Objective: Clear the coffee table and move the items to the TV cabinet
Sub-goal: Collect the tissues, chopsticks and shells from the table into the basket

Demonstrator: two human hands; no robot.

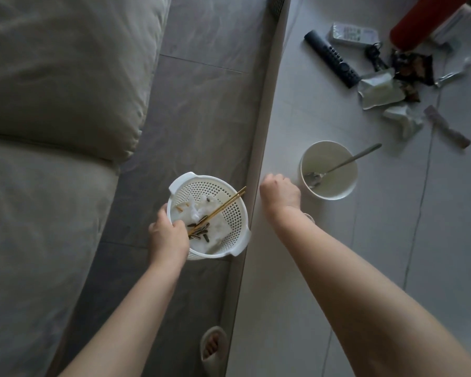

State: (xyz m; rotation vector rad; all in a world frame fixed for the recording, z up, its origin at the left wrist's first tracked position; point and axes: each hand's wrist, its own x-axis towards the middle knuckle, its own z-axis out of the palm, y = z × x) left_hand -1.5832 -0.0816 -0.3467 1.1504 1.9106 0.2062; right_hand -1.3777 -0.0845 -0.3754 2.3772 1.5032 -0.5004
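My left hand [167, 235] grips the near rim of a white perforated basket [229, 197], held over the floor beside the coffee table [283, 268]. Inside the basket lie gold chopsticks [223, 206], crumpled tissue and sunflower seed shells. My right hand [279, 193] rests on the table's near edge with fingers curled under; whether it holds anything is hidden. Just right of it stands a white bowl [329, 191] with a metal spoon [343, 164] in it.
Farther back on the table lie a black remote [331, 57], a white remote [354, 34], keys [374, 55], a red cylinder [424, 20], snack wrappers [378, 89] and crumpled tissue [403, 119]. A grey sofa [52, 131] fills the left. A slippered foot [211, 346] stands on the floor.
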